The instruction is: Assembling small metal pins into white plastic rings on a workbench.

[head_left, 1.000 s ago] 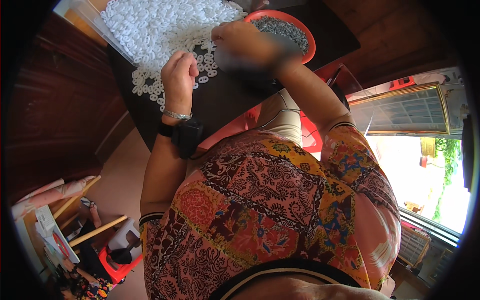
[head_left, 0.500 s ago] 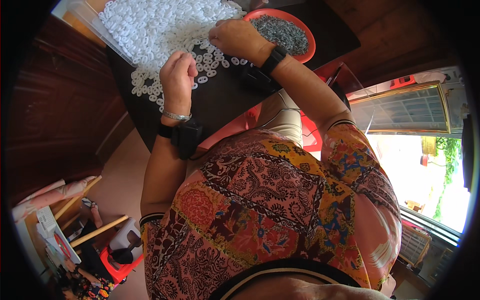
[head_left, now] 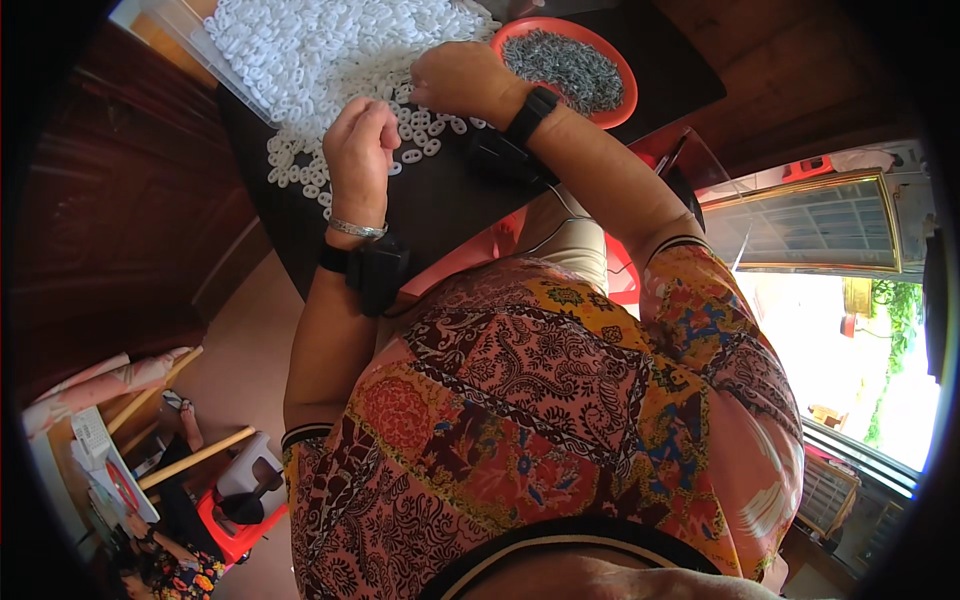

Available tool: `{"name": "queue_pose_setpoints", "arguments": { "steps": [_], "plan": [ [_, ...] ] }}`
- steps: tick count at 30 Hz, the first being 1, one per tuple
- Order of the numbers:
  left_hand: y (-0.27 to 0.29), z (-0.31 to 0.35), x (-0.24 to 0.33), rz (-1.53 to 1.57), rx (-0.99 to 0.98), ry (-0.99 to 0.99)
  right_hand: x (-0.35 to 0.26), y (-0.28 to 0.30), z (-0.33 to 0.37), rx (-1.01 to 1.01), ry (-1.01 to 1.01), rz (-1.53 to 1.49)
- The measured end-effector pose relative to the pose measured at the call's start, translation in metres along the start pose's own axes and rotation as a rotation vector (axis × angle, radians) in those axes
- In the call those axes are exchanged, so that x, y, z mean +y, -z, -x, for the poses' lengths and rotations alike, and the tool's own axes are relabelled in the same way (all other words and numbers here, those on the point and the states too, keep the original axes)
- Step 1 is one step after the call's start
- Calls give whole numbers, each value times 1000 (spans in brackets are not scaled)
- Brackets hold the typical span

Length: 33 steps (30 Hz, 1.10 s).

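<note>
Left hand (head_left: 358, 140) and right hand (head_left: 462, 80) curled; contents cannot be determined. White pieces (head_left: 310, 50) lie at eleven o'clock, red bowl (head_left: 615, 118) at one. Hazard: dragging either hand could sweep pieces off the counter (head_left: 435, 200).

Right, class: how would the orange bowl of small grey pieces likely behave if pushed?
The orange bowl looks broad, so it would probably slide rather than tip. Its small grey pieces lie loosely heaped, so they might shift or spill if tilted. Their metallic sheen suggests it may be heavy.
</note>
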State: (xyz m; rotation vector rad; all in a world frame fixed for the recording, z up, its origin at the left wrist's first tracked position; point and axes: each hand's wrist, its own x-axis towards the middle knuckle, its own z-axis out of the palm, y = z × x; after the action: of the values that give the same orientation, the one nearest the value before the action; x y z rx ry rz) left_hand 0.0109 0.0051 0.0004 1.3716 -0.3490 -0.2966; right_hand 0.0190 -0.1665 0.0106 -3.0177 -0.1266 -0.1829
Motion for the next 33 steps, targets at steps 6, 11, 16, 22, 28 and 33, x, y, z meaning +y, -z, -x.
{"name": "queue_pose_setpoints", "arguments": {
  "steps": [6, 11, 16, 22, 28, 33],
  "plan": [
    [-2, 0, 0, 53, 2, -26, 2, -4, 2, 32, 37, -17],
    [-1, 0, -1, 46, 8, -18, 1, -8, -4, -2, 26, -19],
    [0, -1, -2, 49, 14, -13, -1, -6, -9, -110, 26, -16],
    [-1, -3, -3, 53, 20, -14, 7, -8, -7, -65, 71, -101],
    [-6, 2, 0, -11, 41, 20, 0, 30, 31, 55, 99, -641],
    [-8, 4, -4, -67, -156, 30, -8, 21, 61, 111, 78, -921]
  ]
}}
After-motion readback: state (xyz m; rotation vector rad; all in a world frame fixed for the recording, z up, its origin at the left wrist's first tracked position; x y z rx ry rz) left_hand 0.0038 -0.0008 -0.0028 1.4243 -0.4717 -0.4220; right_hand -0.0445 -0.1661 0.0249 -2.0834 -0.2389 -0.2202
